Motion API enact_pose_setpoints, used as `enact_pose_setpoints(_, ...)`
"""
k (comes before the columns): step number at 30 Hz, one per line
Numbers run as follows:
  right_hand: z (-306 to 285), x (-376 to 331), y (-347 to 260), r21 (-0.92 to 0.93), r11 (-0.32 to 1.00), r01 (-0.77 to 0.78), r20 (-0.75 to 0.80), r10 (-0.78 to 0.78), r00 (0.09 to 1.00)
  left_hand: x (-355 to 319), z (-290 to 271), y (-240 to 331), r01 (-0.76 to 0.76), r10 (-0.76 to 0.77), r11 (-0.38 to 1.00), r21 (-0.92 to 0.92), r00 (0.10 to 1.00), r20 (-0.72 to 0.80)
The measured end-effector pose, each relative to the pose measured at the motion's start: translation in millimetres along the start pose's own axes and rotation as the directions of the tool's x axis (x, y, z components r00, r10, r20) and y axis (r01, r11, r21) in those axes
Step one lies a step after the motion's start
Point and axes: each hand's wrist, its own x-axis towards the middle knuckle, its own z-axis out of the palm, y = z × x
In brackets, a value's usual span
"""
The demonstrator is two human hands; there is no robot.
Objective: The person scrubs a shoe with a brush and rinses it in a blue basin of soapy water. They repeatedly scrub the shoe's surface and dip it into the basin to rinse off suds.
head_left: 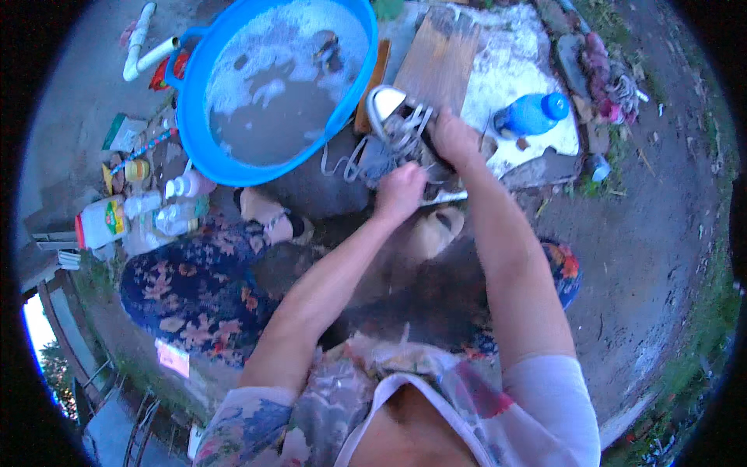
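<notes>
A dark sneaker (405,128) with a white toe cap and loose pale laces lies before me, toe pointing away, at the near end of a wooden board. My right hand (455,140) is closed on its right side. Nearer to me, my left hand (400,191) is closed at the shoe's ankle end; a thin white shoelace strand shows by its fingers, which are partly hidden. Left of the shoe, a grey cloth-like piece (377,159) and a looping lace lie against it. The big blue basin (184,117) holds murky, foamy water with dark things floating in it.
The wooden board (440,54) rests on a foam-covered slab (498,70). A blue bottle (533,115) lies or stands on the slab at right. Plastic bottles and a white tub (101,222) crowd the left. A white pipe (140,47) lies beyond. Rubble (597,132) borders the slab's right side.
</notes>
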Motion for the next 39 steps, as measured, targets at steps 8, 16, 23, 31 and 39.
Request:
enact_pose_setpoints(8,0,-17,2,0.105,0.994,0.033,0.016,-0.035,0.999,-4,-91,-30,-0.023,0.112,0.907,0.42,0.976,-0.189)
enact_pose_setpoints(16,-23,-44,-33,0.094,0.959,0.267,0.021,-0.27,0.963,28,-57,-15,-0.177,0.227,0.937,0.3,0.963,-0.142)
enact_pose_setpoints(23,35,-33,-34,0.335,0.942,-0.02,0.052,0.003,0.999,47,-47,-30,-0.382,0.418,0.898,0.22,0.896,-0.148)
enact_pose_setpoints(31,-9,-34,-25,0.858,0.001,-0.513,0.512,0.079,0.855,47,-50,-41,-0.457,0.47,0.879,0.137,0.878,-0.089)
enact_pose_setpoints(39,-55,-41,-44,0.943,0.039,-0.331,0.317,0.201,0.927,51,-53,-32,-0.548,0.558,0.815,0.189,0.83,0.003)
